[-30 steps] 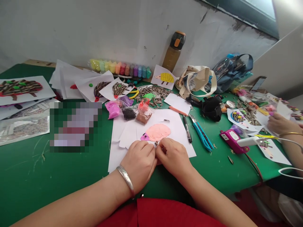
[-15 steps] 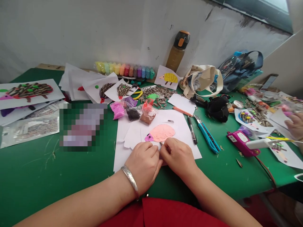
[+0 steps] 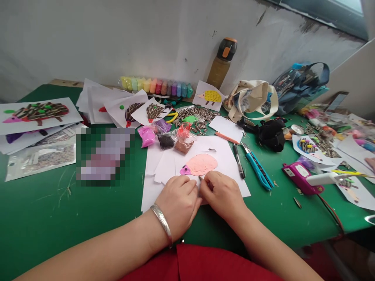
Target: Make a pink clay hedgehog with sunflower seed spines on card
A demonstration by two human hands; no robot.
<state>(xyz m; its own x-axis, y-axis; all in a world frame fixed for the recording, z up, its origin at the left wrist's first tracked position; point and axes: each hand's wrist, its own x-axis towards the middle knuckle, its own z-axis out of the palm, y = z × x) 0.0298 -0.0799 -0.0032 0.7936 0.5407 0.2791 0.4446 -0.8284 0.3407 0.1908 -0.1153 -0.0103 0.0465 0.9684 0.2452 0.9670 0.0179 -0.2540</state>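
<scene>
A pink clay hedgehog shape (image 3: 202, 164) with a magenta head lies on white paper (image 3: 238, 187) in front of me. Just below it, my right hand (image 3: 221, 191) pinches a small dark piece, apparently a sunflower seed (image 3: 200, 178), between thumb and fingers. My left hand (image 3: 180, 199), with a silver bangle at the wrist, rests on the paper with its fingers curled together, touching or nearly touching the right. Whatever it may hold is hidden. One loose seed (image 3: 212, 150) lies above the hedgehog.
Clay bags (image 3: 184, 145) and a seed pile (image 3: 199, 117) lie beyond the paper. On the right are a pen (image 3: 238, 162), a blue cutter (image 3: 258, 168), a black cloth item (image 3: 271, 134) and a magenta glue gun (image 3: 301, 177). Another person's hand (image 3: 370, 163) shows at the right edge.
Both my hands stay almost in place at the paper. The view has shifted slightly, and the other person's hand has moved right, mostly out of view.
</scene>
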